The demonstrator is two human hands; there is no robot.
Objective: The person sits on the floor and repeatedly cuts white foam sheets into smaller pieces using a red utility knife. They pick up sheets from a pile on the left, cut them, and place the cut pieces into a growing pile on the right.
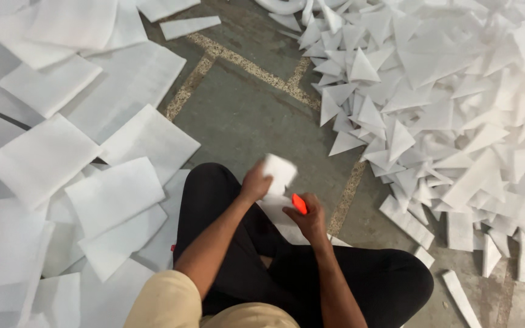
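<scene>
Grey concrete floor with speckled inlaid strips crossing it; person sits cross-legged on it in black trousers, tan sleeve at the bottom edge of the view. White foam everywhere.

Left side of the floor: large rectangular foam sheets, overlapping loosely, running from the top-left corner down to the bottom-left corner, some right against the person's knee. Right side: big heap of cut foam triangles filling the top-right corner and spreading down the right edge. A few narrow foam strips lie near the bottom-right corner, apart from the heap.

Left hand is raised over the lap, fingers closed on a small white foam piece, pinching it at its lower left edge; piece is off the floor, roughly centre of the view, slightly motion-blurred. Right hand sits just below and right of it, curled tight around an orange-red cutter; only the orange tip shows, poking up out of the fist toward the foam piece. Tip close to the piece; cannot tell if touching. Another foam sheet rests on the lap under both hands.
</scene>
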